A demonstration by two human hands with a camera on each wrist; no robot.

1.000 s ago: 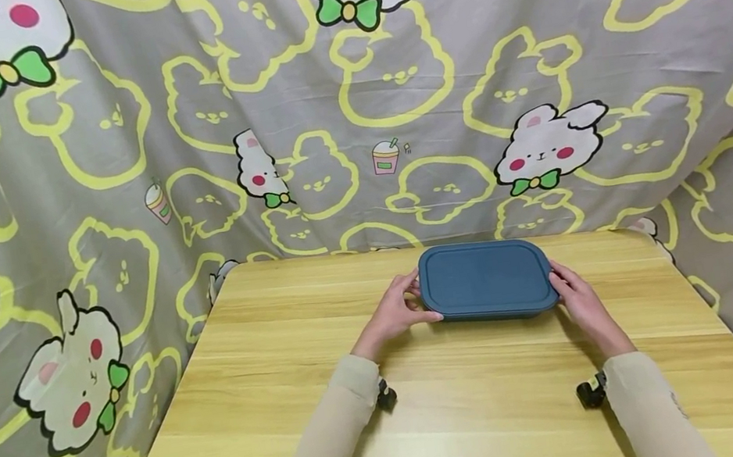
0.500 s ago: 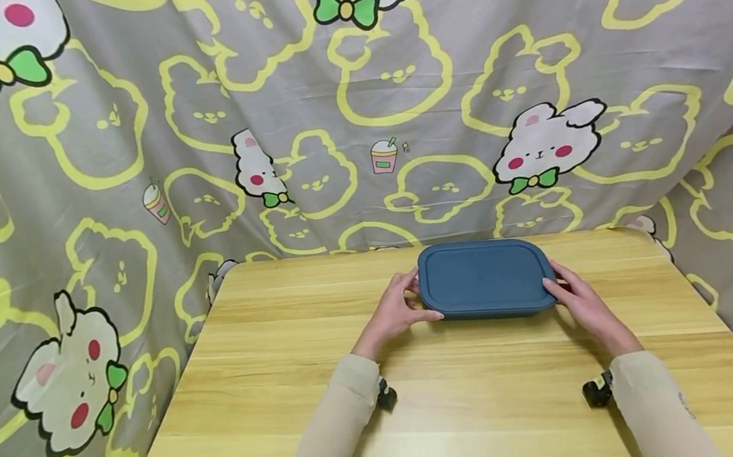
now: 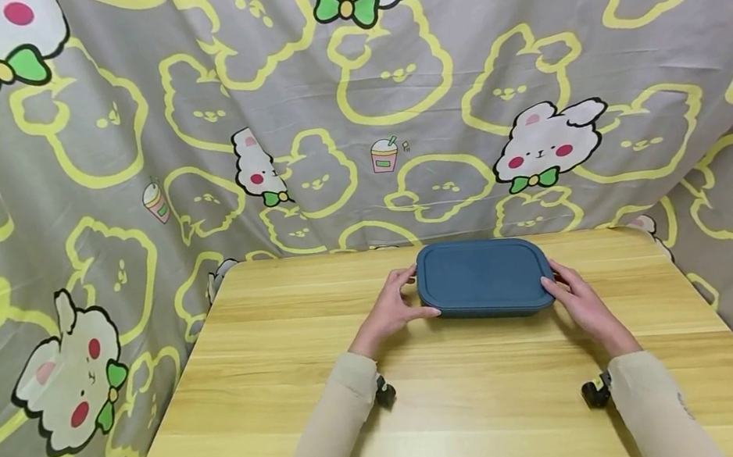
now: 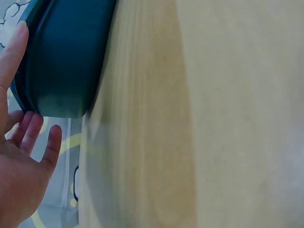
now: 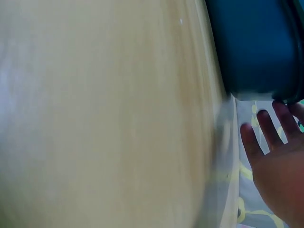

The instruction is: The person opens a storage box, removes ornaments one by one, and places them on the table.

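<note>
So the left hand is gripping the left end of a blue lidded box, which is near the far edge of a wood-look table (cute bunny curtain right behind it), and the right hand is gripping the right end.

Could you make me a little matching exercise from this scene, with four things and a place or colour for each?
Things:
1. box
2. left hand
3. right hand
4. cloth behind the table

Places and colours:
A. at the box's right end
B. grey with yellow outlines
C. at the box's left end
D. dark blue

Pairs: 1-D, 2-C, 3-A, 4-B
</note>
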